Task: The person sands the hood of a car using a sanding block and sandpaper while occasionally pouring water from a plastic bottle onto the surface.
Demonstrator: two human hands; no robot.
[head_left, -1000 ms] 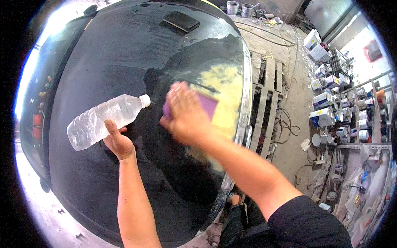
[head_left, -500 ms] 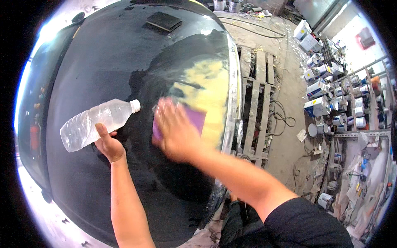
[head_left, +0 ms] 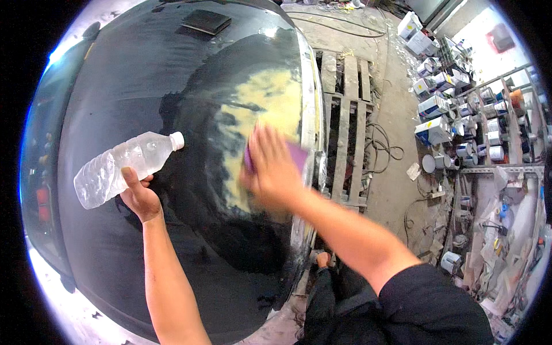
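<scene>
My left hand (head_left: 141,198) is wrapped round the lower side of a clear plastic bottle (head_left: 118,167), partly filled, its white cap tilted up to the right. The bottle is held above a black car hood (head_left: 115,109). My right hand (head_left: 271,167) lies with fingers extended over a purple sheet of sandpaper (head_left: 298,156), pressing it to the hood near its front edge. Part of the sheet is hidden under the palm. Around it spreads a sanded yellow filler patch (head_left: 269,95) with dark, wet-looking surface beside it.
On the hood's far part rests a black rectangular pad (head_left: 206,22). Wooden pallets (head_left: 348,132) lie on the floor right of the hood, with a cable (head_left: 382,150) beside them. Several paint cans (head_left: 434,132) and a cluttered rack (head_left: 500,169) stand farther right.
My right hand has slid the sandpaper rightward over the yellow patch, toward the hood's edge. More of the patch's lower left shows. The left hand still holds the bottle, and the whole view has shifted slightly.
</scene>
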